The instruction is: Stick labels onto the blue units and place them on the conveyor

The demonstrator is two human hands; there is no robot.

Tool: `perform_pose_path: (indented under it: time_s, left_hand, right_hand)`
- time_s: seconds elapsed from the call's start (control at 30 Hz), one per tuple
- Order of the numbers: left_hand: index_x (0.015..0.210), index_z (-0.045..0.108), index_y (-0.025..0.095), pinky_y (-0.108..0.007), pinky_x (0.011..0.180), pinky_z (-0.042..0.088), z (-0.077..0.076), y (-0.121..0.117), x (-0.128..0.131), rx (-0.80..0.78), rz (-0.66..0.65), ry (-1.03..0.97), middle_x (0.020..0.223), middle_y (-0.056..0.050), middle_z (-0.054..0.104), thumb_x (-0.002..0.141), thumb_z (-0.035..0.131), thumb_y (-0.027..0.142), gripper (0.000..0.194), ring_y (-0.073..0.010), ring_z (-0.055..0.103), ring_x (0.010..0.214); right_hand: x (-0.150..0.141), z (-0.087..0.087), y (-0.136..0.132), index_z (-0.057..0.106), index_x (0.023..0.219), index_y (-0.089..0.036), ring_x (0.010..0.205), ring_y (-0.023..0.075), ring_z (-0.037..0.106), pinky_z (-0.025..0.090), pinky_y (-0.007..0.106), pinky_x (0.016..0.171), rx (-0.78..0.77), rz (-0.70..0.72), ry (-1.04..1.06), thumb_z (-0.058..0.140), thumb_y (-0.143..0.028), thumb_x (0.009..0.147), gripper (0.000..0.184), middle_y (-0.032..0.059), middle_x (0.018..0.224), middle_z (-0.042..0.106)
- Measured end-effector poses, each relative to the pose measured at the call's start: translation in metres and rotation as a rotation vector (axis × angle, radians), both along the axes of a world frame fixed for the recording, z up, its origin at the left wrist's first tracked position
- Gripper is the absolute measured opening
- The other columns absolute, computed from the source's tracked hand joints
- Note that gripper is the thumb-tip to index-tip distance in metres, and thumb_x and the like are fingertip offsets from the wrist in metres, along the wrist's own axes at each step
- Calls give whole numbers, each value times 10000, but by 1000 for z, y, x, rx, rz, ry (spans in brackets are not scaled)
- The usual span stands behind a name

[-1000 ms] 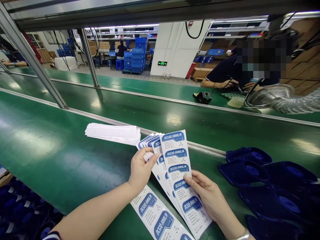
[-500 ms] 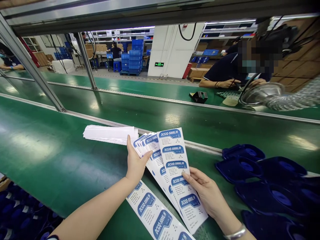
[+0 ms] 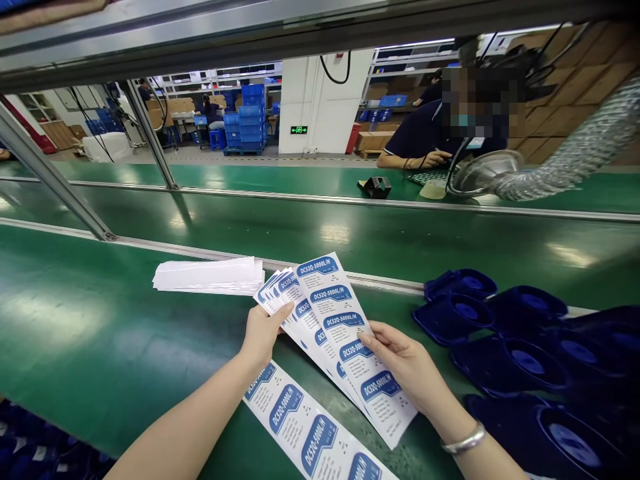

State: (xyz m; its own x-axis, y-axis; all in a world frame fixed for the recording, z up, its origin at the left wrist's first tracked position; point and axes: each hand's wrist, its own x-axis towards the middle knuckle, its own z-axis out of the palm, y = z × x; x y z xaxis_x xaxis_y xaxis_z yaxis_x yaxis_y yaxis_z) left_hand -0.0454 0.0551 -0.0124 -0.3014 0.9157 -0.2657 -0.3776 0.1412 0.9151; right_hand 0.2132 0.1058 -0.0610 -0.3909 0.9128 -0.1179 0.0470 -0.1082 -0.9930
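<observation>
My left hand is closed on a fanned bundle of label strips, thumb on top. These strips are white with blue "DC52Q-5000L/H" headings. My right hand pinches the front label strip along its right side, thumb over the printed face; this strip overlaps the fan. Beneath, another label strip lies slantwise on the green bench, its upper end hidden behind my left hand. Beyond my left hand rests a stack of blank white strips.
Several dark blue plastic parts cover the bench on the right. A metal rail runs behind the strips, with a slanted post at left. Across the line sits a co-worker near an extraction hood. More blue parts lie lower left.
The view has shifted, so the background sits further left. My left thumb and fingers have closed further around the fanned strips. My right hand keeps its pinch on the front strip.
</observation>
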Motion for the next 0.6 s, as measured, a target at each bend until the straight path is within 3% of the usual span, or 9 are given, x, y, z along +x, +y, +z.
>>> perform_pose_path:
  time_s: [0.37,0.6]
  left_hand:
    - [1034,769,148,-391,735,656,1,1,-2,-5,-43,67,1071,-137,789,692,879,436,460,-316,761,945]
    - [1068,748,138,-383,661,666,-3,4,1,-29,-14,22,1108,-152,778,689,890,377,470,-317,767,920]
  right_hand:
    - [4,3,3,692,1234,-187,911,292,704,594,366,776,118,26,-98,691,-583,913,509,94,1048,746]
    - [-1,16,4,567,1382,-237,1036,296,695,578,417,908,424,-2,-358,547,-464,998,447,80,1233,701]
